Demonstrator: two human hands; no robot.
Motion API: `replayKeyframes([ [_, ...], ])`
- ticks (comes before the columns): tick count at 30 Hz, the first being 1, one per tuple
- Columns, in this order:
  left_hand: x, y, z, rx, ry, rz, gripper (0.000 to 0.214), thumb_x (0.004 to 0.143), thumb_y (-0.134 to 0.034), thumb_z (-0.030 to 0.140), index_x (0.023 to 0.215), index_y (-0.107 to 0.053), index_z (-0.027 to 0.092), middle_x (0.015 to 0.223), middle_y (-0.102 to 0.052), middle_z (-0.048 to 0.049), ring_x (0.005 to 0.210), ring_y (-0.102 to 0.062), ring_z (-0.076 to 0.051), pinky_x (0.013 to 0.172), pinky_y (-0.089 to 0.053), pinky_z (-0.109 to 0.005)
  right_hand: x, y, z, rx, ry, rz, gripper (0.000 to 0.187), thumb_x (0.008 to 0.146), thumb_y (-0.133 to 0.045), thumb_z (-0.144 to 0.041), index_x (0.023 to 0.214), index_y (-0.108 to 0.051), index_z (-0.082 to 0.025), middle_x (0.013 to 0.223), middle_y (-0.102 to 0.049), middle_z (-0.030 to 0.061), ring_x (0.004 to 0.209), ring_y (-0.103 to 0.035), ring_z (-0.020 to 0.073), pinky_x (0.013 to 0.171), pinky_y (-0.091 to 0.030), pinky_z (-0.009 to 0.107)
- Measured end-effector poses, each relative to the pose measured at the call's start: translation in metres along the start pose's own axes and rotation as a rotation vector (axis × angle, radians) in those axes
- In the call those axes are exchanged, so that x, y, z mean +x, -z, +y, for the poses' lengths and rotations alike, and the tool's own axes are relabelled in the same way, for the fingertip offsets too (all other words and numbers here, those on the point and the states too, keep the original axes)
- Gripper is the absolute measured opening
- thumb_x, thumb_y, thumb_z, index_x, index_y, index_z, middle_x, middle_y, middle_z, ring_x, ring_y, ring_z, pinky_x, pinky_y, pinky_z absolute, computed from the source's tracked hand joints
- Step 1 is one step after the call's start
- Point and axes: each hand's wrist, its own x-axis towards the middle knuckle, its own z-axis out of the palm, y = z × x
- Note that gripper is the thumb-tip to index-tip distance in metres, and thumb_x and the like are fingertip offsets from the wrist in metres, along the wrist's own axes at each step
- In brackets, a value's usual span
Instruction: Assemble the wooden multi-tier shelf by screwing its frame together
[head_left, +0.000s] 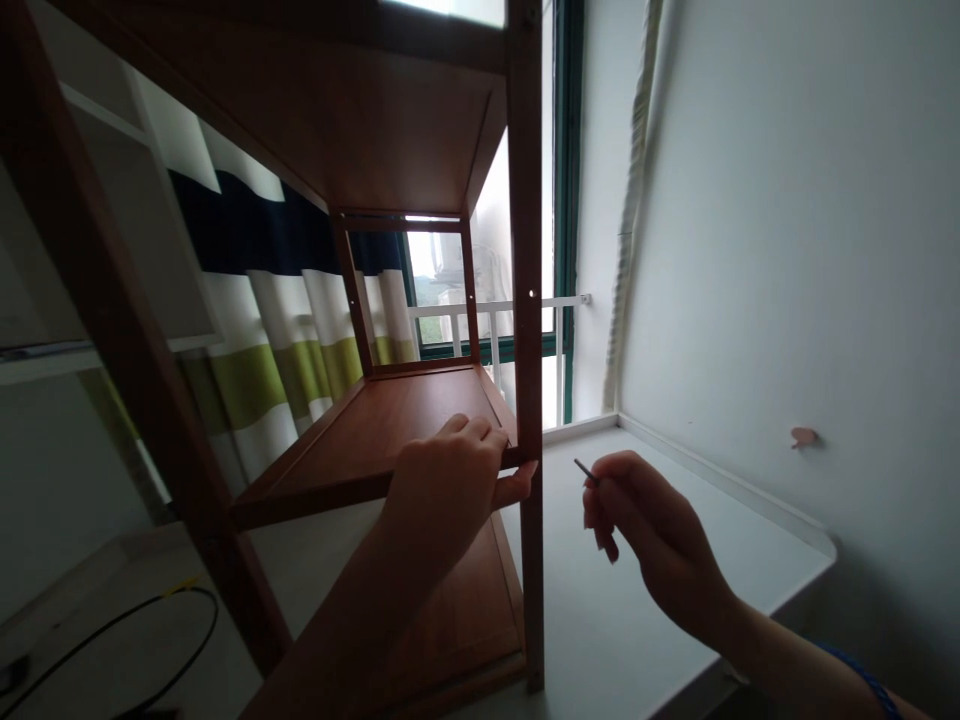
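A brown wooden shelf unit (530,370) stands before me, with posts and panel shelves. My left hand (454,475) is wrapped over the front edge of its middle shelf (420,400), close to the right post. The fingers lie on top and the thumb reaches below toward the post. To the right of that post, my right hand (637,510) is closed in a pinch on a thin metal rod (585,469). Its tip points up and left, apart from the post; the rest of the rod is hidden in my fingers. A small hole (533,293) shows higher up the post.
A white raised-edge surface (600,600) lies at the right, against a wall with a pink hook (804,437). Behind are a window railing (495,306) and a striped curtain (285,340). At lower left, a black cable (214,620) curves beside the unit.
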Motion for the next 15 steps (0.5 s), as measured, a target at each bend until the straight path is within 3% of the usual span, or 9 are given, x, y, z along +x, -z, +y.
replayKeyframes([
  [4,-0.002,-0.008,-0.001,-0.002,-0.038,0.096,0.035,0.083,-0.044,0.041,0.097,-0.063,0.014,0.089,-0.067,-0.0073,0.079,-0.062,-0.023,0.06,-0.049,-0.033,-0.009,0.005,0.01,-0.06,-0.049,0.021,0.016,0.094,-0.035,-0.035,0.092,-0.046,-0.024,0.07,-0.051,-0.0028,0.058,-0.045,0.0094,0.05,-0.038,0.023],
  [6,-0.009,-0.011,-0.001,0.015,-0.082,0.262,0.042,0.081,-0.045,0.039,0.107,-0.059,0.009,0.101,-0.066,-0.0122,0.09,-0.06,-0.026,0.08,-0.048,-0.042,-0.013,0.005,0.013,-0.115,-0.085,0.016,0.018,0.094,-0.033,-0.037,0.091,-0.045,-0.024,0.068,-0.046,-0.0039,0.057,-0.04,0.0093,0.051,-0.036,0.023],
  [8,-0.026,-0.014,-0.002,0.019,-0.139,0.445,0.044,0.078,-0.047,0.032,0.112,-0.055,0.005,0.11,-0.062,-0.0144,0.1,-0.056,-0.027,0.096,-0.037,-0.047,-0.019,0.004,0.013,-0.166,-0.122,0.014,0.02,0.094,-0.032,-0.04,0.091,-0.045,-0.025,0.065,-0.041,-0.0047,0.056,-0.035,0.0096,0.051,-0.034,0.023],
  [11,-0.075,-0.02,-0.009,-0.016,-0.196,0.604,0.044,0.074,-0.052,0.019,0.116,-0.051,0.006,0.113,-0.059,-0.0137,0.105,-0.053,-0.025,0.101,-0.032,-0.044,-0.033,0.002,0.015,-0.226,-0.175,0.023,0.023,0.092,-0.032,-0.044,0.092,-0.046,-0.025,0.064,-0.036,-0.0048,0.055,-0.033,0.01,0.05,-0.032,0.022],
  [15,-0.169,-0.052,-0.027,-0.104,-0.095,0.629,0.047,0.07,-0.051,0.008,0.117,-0.051,0.016,0.105,-0.058,-0.0074,0.094,-0.054,-0.02,0.097,-0.035,-0.035,-0.061,-0.002,0.025,-0.332,-0.152,0.096,0.025,0.088,-0.039,-0.045,0.091,-0.052,-0.025,0.073,-0.051,-0.0016,0.06,-0.043,0.0109,0.055,-0.037,0.022],
])
